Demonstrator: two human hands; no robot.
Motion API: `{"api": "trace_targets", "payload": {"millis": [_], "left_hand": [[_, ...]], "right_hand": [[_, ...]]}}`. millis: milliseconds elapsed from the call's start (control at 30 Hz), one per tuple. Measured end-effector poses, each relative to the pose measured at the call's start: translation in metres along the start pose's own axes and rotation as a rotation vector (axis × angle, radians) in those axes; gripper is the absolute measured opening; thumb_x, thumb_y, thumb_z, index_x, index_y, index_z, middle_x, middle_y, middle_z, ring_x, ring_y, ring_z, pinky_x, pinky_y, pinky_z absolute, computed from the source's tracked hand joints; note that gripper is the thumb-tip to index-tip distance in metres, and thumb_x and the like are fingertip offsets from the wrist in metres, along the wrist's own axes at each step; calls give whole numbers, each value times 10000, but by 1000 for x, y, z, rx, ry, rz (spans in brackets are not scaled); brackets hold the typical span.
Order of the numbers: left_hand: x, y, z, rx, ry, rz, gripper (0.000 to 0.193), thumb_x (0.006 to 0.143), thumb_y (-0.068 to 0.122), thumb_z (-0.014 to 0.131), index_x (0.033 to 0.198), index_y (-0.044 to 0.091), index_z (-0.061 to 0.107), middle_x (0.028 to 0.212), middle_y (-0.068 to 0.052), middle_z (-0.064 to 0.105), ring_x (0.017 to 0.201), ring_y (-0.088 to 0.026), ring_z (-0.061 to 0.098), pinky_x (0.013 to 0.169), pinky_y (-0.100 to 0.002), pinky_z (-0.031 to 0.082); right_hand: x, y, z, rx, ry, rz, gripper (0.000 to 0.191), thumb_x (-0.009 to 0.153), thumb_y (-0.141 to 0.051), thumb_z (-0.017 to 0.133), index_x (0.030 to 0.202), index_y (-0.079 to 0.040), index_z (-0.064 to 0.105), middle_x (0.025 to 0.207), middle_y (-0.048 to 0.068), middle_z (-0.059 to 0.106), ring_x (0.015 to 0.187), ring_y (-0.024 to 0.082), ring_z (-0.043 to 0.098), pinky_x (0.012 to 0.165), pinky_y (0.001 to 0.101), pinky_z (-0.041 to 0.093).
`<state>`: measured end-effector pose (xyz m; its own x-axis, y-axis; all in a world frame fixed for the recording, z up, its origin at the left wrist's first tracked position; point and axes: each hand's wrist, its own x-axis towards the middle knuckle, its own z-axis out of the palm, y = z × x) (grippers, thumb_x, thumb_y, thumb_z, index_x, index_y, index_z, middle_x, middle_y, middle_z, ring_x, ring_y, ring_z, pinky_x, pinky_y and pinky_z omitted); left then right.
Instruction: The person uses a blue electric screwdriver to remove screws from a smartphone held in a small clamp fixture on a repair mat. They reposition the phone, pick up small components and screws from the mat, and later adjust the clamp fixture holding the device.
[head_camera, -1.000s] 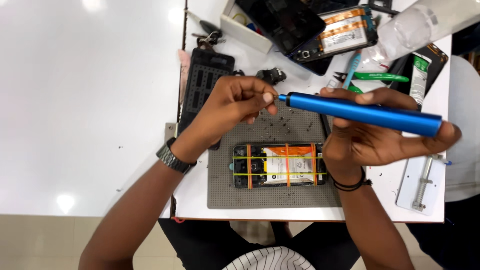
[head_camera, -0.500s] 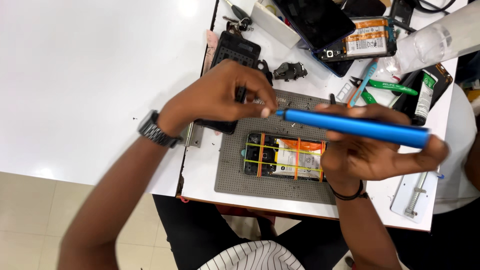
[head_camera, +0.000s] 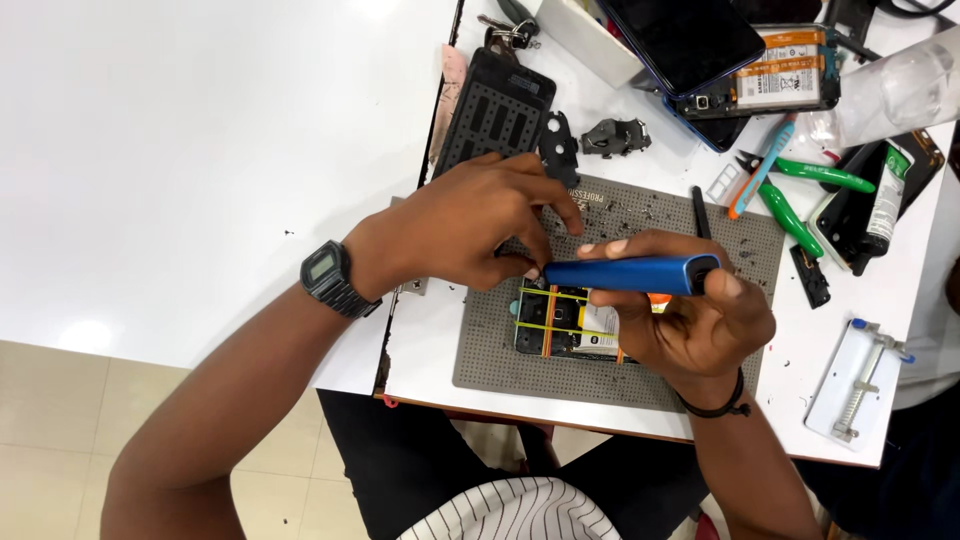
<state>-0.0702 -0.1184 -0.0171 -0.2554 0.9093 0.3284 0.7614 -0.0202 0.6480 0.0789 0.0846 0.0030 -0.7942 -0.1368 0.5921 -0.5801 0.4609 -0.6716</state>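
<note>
Blue screwdriver (head_camera: 632, 274) gripped by right hand (head_camera: 690, 320), grey mat (head_camera: 500, 350) near table edge (head_camera: 600, 418)

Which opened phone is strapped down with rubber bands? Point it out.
The opened phone on the grey mat, under both hands and the blue screwdriver, has yellow and orange bands. The other opened phone at the top has none.

Bright overhead light, sharp focus, glare on the white table (head_camera: 200, 150).

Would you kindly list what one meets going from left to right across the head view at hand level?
Wristwatch → left hand → blue screwdriver → right hand → white metal holder.
</note>
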Motion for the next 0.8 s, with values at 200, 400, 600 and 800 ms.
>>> {"api": "trace_targets", "payload": {"millis": [200, 400, 600, 800], "left_hand": [[-2, 4, -3, 6, -42, 0, 172, 609, 105, 826, 770, 165, 839, 1149, 30, 750, 1064, -206, 588, 871, -388, 461], [-3, 2, -3, 15, -60, 9, 167, 607, 102, 829, 761, 166, 841, 1130, 36, 753, 1062, -213, 587, 889, -395, 454], [-4, 1, -4, 34, -71, -27, 120, 638, 129, 846, 749, 173, 834, 1105, 64, 756, 1010, -176, 588, 904, -390, 457], [-3, 2, -3, 40, -70, -16, 120, 631, 135, 848, 741, 180, 834, 1090, 73, 747, 1004, -170, 589, 872, -385, 443]], "right_hand": [[-3, 2, 2, 55, -29, 36, 887, 985, 70, 694, 1585, -399, 238, 1211, 208, 641, 1007, 297, 771, 889, 424, 649], [-4, 2, 5, 39, -31, 52, 860, 981, 74, 682, 1555, -405, 257, 1210, 220, 624, 1012, 326, 768, 860, 412, 650], [-4, 2, 7, 46, -19, 39, 820, 992, 21, 686, 1555, -412, 275, 1221, 201, 638, 1011, 317, 775, 885, 422, 652], [-5, 2, 9, 80, -21, 38, 793, 994, 15, 697, 1533, -415, 304, 1214, 200, 648, 1006, 320, 779, 884, 420, 653]]}}
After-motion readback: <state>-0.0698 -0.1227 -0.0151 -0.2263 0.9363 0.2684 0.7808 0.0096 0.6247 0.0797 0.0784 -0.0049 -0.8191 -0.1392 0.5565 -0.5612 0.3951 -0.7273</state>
